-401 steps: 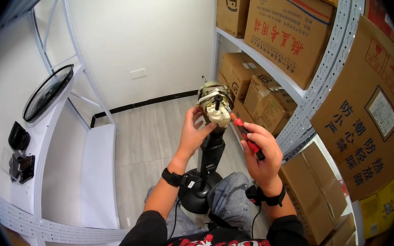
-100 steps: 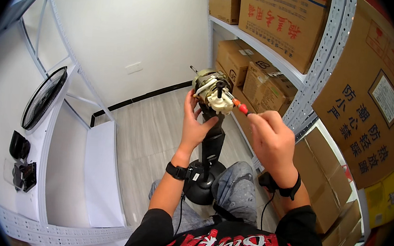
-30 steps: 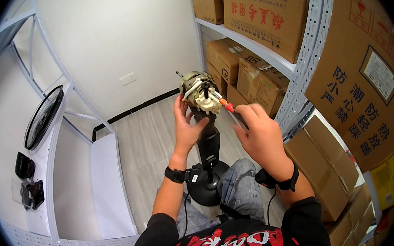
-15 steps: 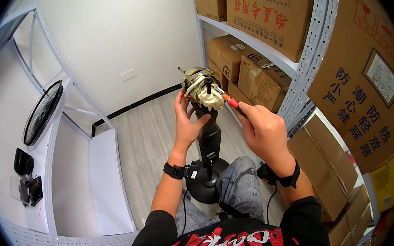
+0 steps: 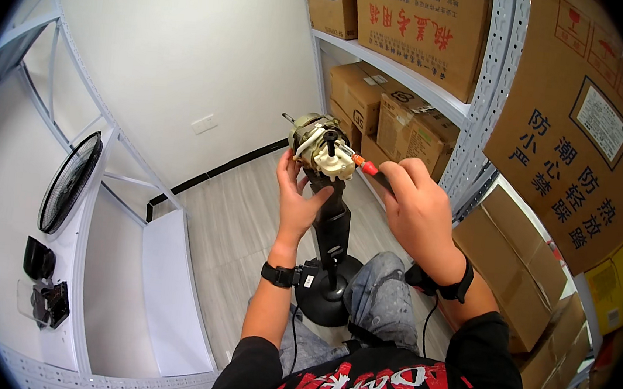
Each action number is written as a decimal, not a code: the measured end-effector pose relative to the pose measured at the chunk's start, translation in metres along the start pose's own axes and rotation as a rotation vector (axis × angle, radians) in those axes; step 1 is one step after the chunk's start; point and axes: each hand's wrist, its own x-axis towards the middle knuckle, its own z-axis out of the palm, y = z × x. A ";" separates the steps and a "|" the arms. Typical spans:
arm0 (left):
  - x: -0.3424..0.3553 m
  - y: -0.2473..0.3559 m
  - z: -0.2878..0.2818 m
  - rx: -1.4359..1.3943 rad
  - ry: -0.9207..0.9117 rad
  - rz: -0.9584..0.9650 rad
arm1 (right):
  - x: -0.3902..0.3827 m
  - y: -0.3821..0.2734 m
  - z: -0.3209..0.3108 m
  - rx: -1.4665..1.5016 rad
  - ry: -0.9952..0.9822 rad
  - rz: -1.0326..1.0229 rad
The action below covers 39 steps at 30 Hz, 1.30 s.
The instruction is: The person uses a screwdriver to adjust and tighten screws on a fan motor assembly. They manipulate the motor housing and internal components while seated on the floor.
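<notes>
An uncovered fan motor [image 5: 308, 136] with a cream plastic gearbox [image 5: 336, 165] sits on top of a black fan stand [image 5: 332, 226]. My left hand [image 5: 297, 204] supports it from the near left, thumb and fingers curved round its lower side. In my right hand [image 5: 420, 208] is a screwdriver [image 5: 364, 163] with a red and orange handle; my bent fingers are at the handle's end. The screwdriver's shaft points left at the gearbox's right side, and its tip cannot be made out. Below stands the round black base [image 5: 323, 299], beside my knee.
On the white shelf at left lie a round black fan grille [image 5: 69, 182] and small black parts [image 5: 44, 301]. Metal shelving [image 5: 480, 128] with cardboard boxes [image 5: 415, 133] rises at right, close to my right arm. A large carton [image 5: 576, 136] juts in there.
My right hand's fingers have shifted and straightened slightly on the screwdriver, with the wrist turned a little. My left hand keeps its hold on the motor. The whole view has moved slightly.
</notes>
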 end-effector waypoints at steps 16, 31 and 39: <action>-0.001 -0.002 0.001 -0.015 0.007 0.023 | 0.000 0.007 0.000 0.181 -0.081 0.164; 0.010 -0.039 0.026 0.086 0.009 0.168 | -0.008 0.035 0.005 0.141 -0.019 0.046; 0.009 -0.035 0.027 -0.035 -0.001 0.183 | -0.006 0.061 0.010 0.247 -0.305 0.323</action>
